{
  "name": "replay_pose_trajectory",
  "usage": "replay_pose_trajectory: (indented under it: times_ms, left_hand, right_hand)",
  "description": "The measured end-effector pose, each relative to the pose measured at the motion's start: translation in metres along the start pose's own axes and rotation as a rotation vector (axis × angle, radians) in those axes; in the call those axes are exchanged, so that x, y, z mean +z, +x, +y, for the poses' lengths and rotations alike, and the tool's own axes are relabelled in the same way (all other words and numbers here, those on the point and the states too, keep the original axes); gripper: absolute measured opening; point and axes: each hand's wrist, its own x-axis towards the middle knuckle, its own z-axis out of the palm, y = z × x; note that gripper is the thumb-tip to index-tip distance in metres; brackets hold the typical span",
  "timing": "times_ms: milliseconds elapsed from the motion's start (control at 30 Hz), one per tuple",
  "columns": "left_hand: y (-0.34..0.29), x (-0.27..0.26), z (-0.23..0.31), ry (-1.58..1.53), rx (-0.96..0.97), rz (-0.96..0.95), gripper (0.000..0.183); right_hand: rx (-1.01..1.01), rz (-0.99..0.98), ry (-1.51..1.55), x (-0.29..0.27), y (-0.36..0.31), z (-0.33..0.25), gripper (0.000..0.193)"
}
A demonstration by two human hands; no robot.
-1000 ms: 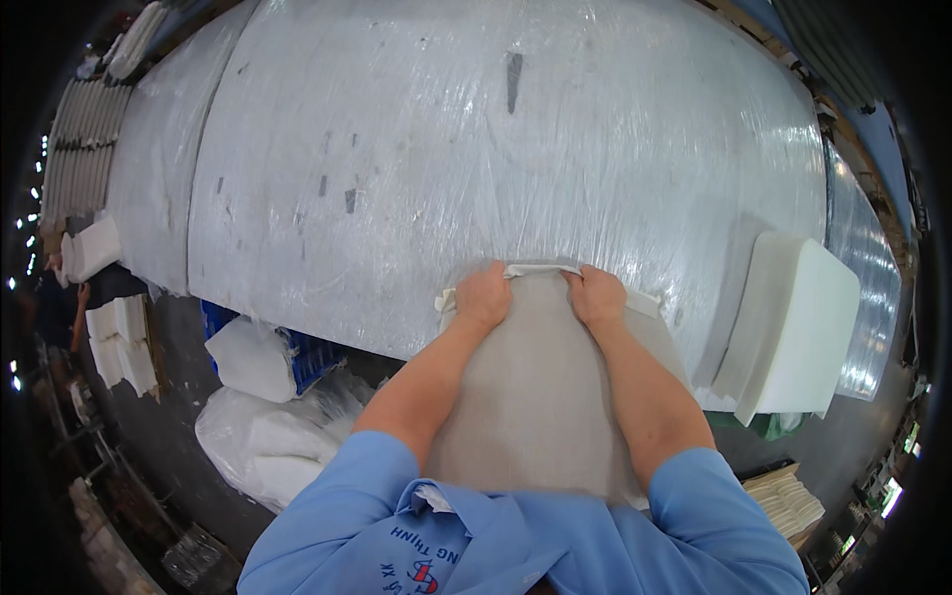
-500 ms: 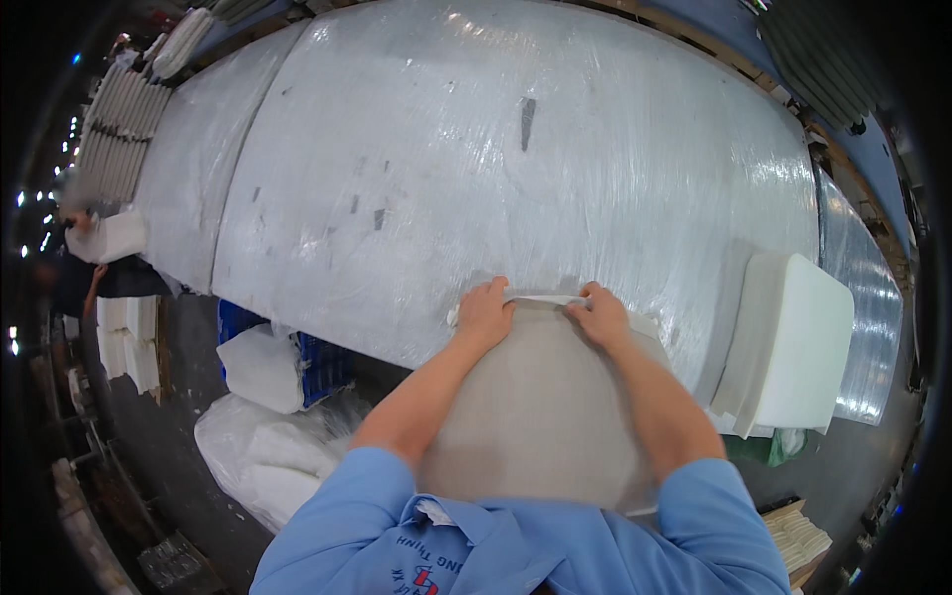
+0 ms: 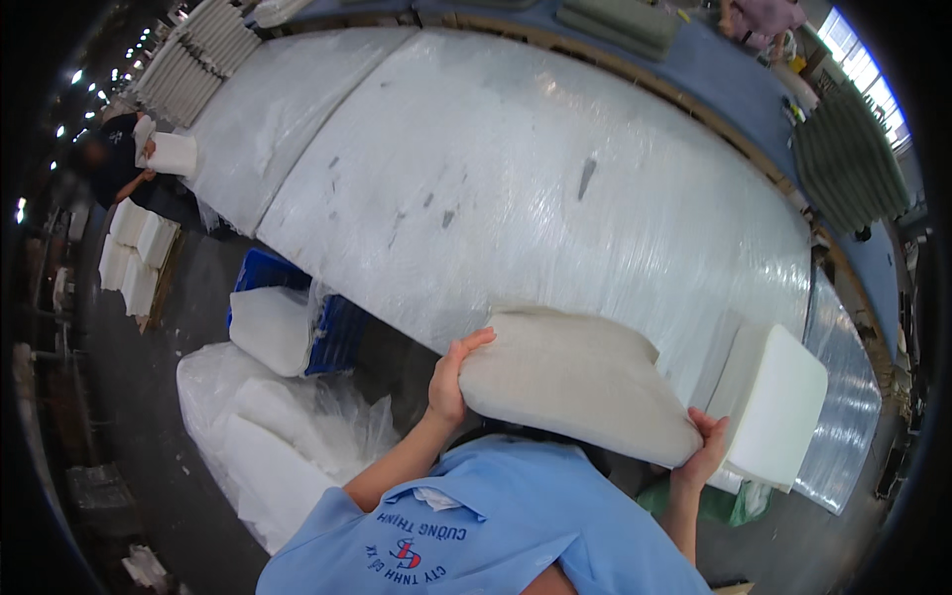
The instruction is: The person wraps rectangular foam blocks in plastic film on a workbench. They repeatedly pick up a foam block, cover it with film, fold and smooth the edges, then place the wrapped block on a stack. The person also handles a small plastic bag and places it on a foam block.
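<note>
A beige fabric-covered seat cushion [image 3: 575,382] is in both my hands, tilted in front of my chest at the table's near edge. My left hand [image 3: 452,382] grips its left side, fingers wrapped over the edge. At the right end, my right hand [image 3: 704,451] closes on the lower corner. White foam seat pads [image 3: 778,402] stand close by on the right, with a beige piece against them. The plastic-wrapped table [image 3: 496,188] stretches out beyond the cushion.
On the floor at left are a blue crate [image 3: 337,337] holding a white foam piece and a clear plastic bag [image 3: 268,416] of white foam. Another person [image 3: 124,154] handles a white pad at far left. Stacked grey-green pads [image 3: 848,164] stand at far right.
The cushion has been lifted and turned from lying flat against my body. My hands have moved from its far edge to opposite sides. The whole view has shifted.
</note>
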Motion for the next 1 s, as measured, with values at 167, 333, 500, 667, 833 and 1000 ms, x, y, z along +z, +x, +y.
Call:
replay_pose_trajectory:
  times_ms: [167, 333, 500, 667, 833, 1000]
  left_hand:
    - [0.05, 0.029, 0.04, 0.205, 0.187, 0.026, 0.067]
    - [0.055, 0.062, 0.052, 0.548, 0.726, 0.107, 0.047]
    - [0.071, 0.053, 0.053, 0.753, 0.654, 0.115, 0.042]
    - [0.096, 0.037, 0.039, 0.297, 0.262, 0.057, 0.056]
    - [0.088, 0.042, -0.017, -0.331, -0.088, 0.391, 0.054]
    - [0.092, 0.055, -0.019, -0.547, -0.138, 0.399, 0.043]
  right_hand:
    - [-0.072, 0.032, -0.082, 0.036, 0.055, -0.049, 0.059]
    - [-0.268, -0.032, -0.458, 0.056, 0.071, -0.08, 0.044]
    - [-1.063, -0.579, -1.115, 0.138, 0.017, -0.12, 0.07]
    - [-0.701, -0.685, -1.4, 0.184, 0.011, -0.131, 0.082]
    - [-0.678, -0.745, -1.382, 0.186, 0.023, -0.132, 0.076]
    - [-0.719, -0.603, -1.233, 0.164, 0.002, -0.119, 0.066]
